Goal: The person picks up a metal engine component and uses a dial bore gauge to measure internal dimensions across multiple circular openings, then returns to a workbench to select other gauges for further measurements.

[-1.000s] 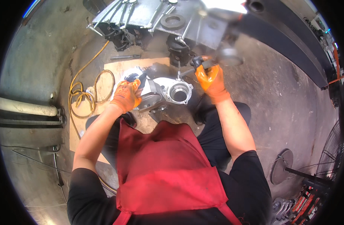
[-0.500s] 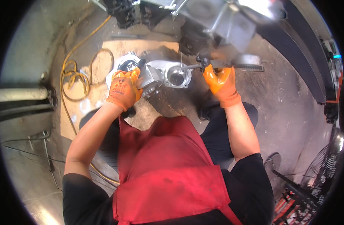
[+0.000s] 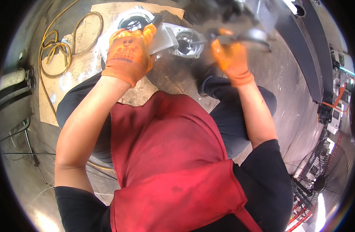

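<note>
My left hand, in an orange coated glove, is closed over the near side of a silver cast metal housing. A small dark piece shows by its thumb; whether the hand holds it too, I cannot tell. The housing has a large round opening at its left and a smaller round bore at its right. My right hand, gloved alike, closes round a dark hand tool smeared by motion. A slim rod points left from the tool toward the bore, and a flat rounded grey part shows at its right.
Cardboard lies under the housing, with a coiled yellow hose across it. Blurred dark machinery stands at the far side. A long black beam curves along the right. A black fan stands at the lower right.
The view has tipped toward my body, so housing, hose and hands sit higher in it. Both hands keep their grips; the tool in the right hand is more blurred.
</note>
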Available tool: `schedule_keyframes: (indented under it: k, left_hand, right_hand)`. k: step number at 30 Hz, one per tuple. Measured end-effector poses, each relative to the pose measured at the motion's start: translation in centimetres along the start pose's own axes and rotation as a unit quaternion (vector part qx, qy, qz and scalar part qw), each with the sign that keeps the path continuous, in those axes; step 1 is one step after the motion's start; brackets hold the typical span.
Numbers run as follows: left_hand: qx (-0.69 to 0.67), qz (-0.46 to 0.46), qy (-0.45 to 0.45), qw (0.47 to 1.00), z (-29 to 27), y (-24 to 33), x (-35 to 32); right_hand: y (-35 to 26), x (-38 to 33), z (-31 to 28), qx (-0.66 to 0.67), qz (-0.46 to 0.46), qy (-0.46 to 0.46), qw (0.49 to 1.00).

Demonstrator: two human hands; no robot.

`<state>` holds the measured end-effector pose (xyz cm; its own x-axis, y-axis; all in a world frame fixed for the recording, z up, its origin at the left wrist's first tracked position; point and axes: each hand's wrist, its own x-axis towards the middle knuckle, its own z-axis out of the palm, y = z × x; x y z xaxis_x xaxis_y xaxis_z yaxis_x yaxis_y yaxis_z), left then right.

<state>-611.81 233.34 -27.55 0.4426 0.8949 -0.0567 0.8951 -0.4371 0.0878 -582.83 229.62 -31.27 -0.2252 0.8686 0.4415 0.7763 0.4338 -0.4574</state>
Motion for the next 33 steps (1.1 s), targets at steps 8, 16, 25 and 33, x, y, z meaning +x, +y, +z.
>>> schedule_keyframes:
  k: [8, 16, 25, 33]
  left_hand:
    - [0.002, -0.006, 0.036, 0.999, 0.4, 0.0, -0.4]
    - [-0.043, 0.028, 0.091, 0.995, 1.1, -0.4, 0.1]
    - [-0.021, 0.016, 0.024, 0.999, -0.9, 0.9, 0.4]
    - [-0.017, 0.019, 0.040, 0.999, -0.7, 0.6, 0.5]
  right_hand:
    - [0.5, 0.2, 1.2, 0.022, 0.033, -0.007, 0.999]
    - [1.7, -0.4, 3.3, 0.076, 0.078, -0.010, 0.994]
    - [4.2, -2.0, 6.7, 0.066, 0.169, -0.055, 0.982]
    - [2.4, -2.6, 7.8, 0.048, 0.095, 0.005, 0.994]
